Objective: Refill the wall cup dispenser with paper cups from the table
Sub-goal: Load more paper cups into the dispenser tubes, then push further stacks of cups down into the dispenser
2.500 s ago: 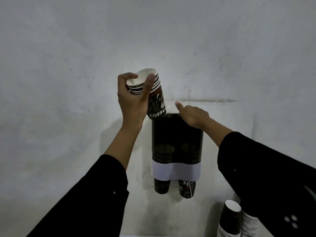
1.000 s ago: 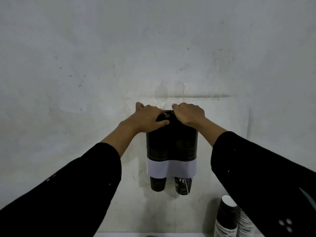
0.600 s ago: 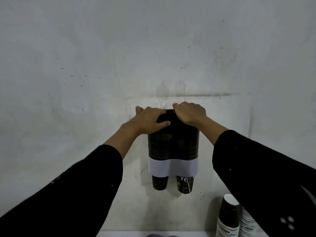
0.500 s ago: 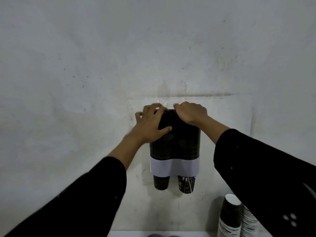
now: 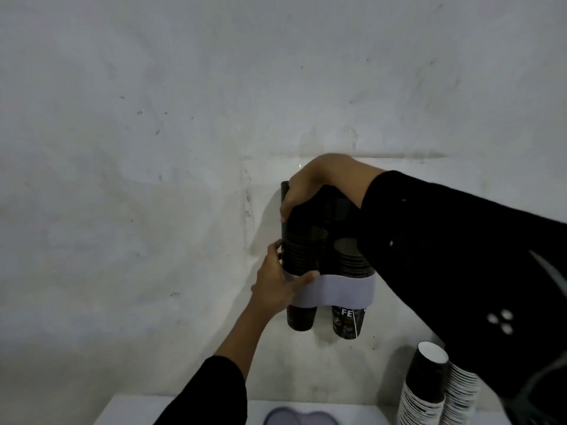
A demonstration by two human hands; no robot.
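Wall cup dispenser [image 5: 325, 240]: dark twin-tube unit fixed to the wall, white band [image 5: 337, 291] across its lower part. One cup bottom [image 5: 301, 318] protrudes below the left tube, another [image 5: 348, 323] below the right. Right hand [image 5: 319, 182] lies over the dispenser's top, fingers curled down its left upper edge. Left hand [image 5: 277, 282] grips the left tube at the band, thumb across the front. Spare paper cups [image 5: 426, 391] stand stacked at the table's [image 5: 184, 412] right edge; count apparently two stacks, view dim.

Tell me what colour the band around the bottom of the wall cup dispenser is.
White, a plain band across the dark dispenser; head view.
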